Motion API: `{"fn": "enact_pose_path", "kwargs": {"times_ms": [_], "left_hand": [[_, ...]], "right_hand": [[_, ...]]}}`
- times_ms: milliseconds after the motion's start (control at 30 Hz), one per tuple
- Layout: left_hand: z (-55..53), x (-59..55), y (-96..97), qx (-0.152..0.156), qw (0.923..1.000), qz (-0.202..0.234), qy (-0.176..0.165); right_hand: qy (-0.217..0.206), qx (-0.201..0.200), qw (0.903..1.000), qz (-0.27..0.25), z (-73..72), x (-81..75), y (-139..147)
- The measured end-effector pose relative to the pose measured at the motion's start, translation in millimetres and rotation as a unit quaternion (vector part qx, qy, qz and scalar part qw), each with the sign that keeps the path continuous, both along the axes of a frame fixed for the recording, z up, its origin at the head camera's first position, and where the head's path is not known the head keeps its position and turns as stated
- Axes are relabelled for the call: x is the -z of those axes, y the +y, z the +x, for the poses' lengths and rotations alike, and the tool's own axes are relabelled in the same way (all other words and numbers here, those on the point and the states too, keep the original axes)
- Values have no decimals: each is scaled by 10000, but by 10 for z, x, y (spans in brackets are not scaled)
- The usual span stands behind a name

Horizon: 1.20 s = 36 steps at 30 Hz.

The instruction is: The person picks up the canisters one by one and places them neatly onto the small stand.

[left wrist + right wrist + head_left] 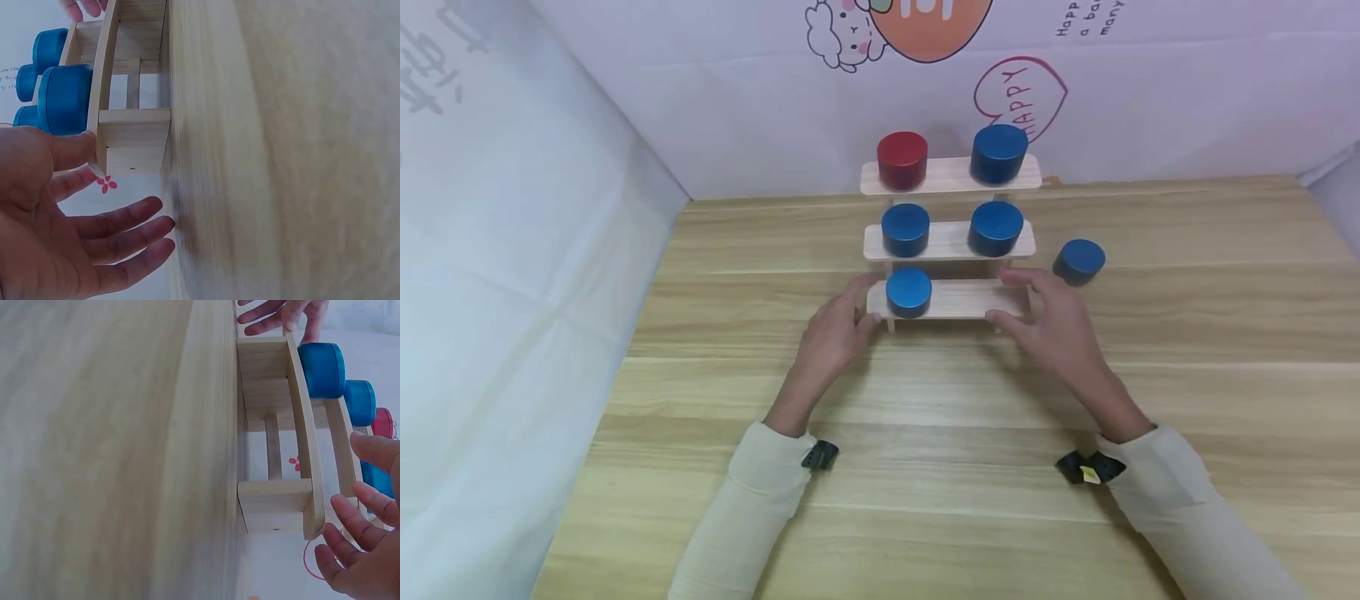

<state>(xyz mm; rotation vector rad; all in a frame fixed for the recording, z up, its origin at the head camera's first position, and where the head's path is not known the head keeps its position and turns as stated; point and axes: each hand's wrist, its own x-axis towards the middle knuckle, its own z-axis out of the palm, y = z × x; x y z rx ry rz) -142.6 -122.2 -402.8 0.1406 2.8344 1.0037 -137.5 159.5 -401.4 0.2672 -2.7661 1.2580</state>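
Note:
A three-step wooden display rack (958, 298) stands on the table. My left hand (835, 337) pinches the left end of its lowest shelf between thumb and index finger, the other fingers spread. Around the right end of that shelf, my right hand (1056, 325) is held with fingers apart; in the right wrist view its fingers (356, 528) are loosely extended beside the shelf. One blue round tin (908, 293) sits at the left of the lowest shelf. Two blue tins (906, 231) are on the middle shelf. A red tin (902, 161) and a blue tin (998, 155) occupy the top.
Another blue tin (1079, 262) stands on the wood-grain table (925, 467), right of the rack near my right hand. A white printed cloth (760, 125) hangs behind the rack, and white cloth (512, 292) also borders the left side.

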Motion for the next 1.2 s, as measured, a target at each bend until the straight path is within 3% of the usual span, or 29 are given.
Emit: {"fn": "enact_pose_path", "kwargs": {"times_ms": [633,900,1200], "left_hand": [[-3,-5,-6,28,10000,71,-13],[-6,-25,3,18,9998,180,0],[10,-19,-21,27,10000,28,-23]], "right_hand": [[69,42,9999,114,12,9,315],[94,133,9997,175,-25,-70,518],[130,101,9998,140,-34,-79,717]]}}
